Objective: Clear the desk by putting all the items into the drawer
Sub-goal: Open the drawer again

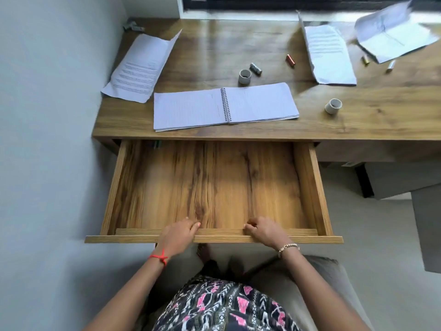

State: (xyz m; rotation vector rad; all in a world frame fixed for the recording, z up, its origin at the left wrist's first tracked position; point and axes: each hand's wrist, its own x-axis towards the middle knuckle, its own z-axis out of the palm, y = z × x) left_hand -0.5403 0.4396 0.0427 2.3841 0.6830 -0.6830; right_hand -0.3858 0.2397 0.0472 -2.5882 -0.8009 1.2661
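Drawer: the wide wood-grain drawer (210, 187) is seen pulled fully out below the desk edge, its floor bare.
Left hand: the left hand (177, 232), with a red thread at the wrist, is laid over the drawer's front panel, fingers curled over the rim and closed on it.
Right hand: the right hand (265, 231), with a beaded bracelet, is closed on the same front panel, a little apart from the left.
Desk: the brown wooden desk (214, 48) is set against a grey wall.
Notebook: an open white spiral-bound notebook (224, 106) is laid near the desk's front edge, just above the drawer.
Papers: a printed sheet (140, 68) is seen at the left; a folded printed sheet (329, 53) and a loose crumpled sheet (391, 29) at the right.
Small items: two grey tape rolls (244, 76) (333, 106), a grey cylinder (255, 68), a red cylinder (290, 60), a gold cylinder (365, 60) and a white cylinder (391, 66) are scattered on the desk.
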